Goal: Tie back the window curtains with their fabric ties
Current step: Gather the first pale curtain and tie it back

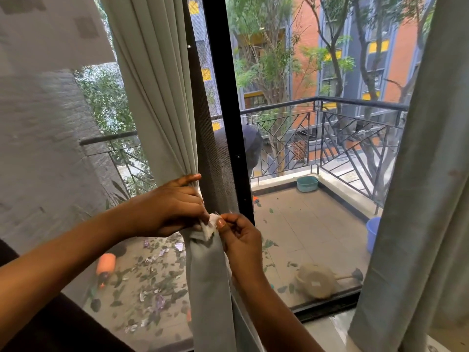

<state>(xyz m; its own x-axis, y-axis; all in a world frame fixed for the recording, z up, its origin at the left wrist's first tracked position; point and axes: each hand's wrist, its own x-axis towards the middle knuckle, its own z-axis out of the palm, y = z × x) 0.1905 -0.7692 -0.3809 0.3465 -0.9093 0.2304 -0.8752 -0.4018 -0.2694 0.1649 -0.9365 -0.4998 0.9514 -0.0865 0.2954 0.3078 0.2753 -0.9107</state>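
First, left curtain (157, 97): we see pale grey-green cloth gathered into tight folds near the middle of the window, drawn in to a narrow waist and hanging loose below it.
left hand (172, 207): its grip wraps round that waist from the left, with the fingers curled into the folds and the forefinger stretched along the top of the bunch.
right hand (241, 237): its grip is narrow, with thumb and forefinger pinched on the frayed end of the tie and the other fingers curled beneath.
fabric tie (209, 224): a small crumpled white strip lies right at the curtain's waist, between the two grips and touching both. We cannot tell how far it runs round the bunch.
mesh screen (210, 138): dark netting is gathered just right of the curtain, against the black window frame (223, 85).
right curtain (426, 199): it hangs ungathered at the right edge, well apart from both hands.
balcony floor (304, 224): the tiles are strewn with leaves. A teal basin (307, 183) sits below the railing (355, 102), and a blue bucket (373, 233) is partly hidden by the right curtain.
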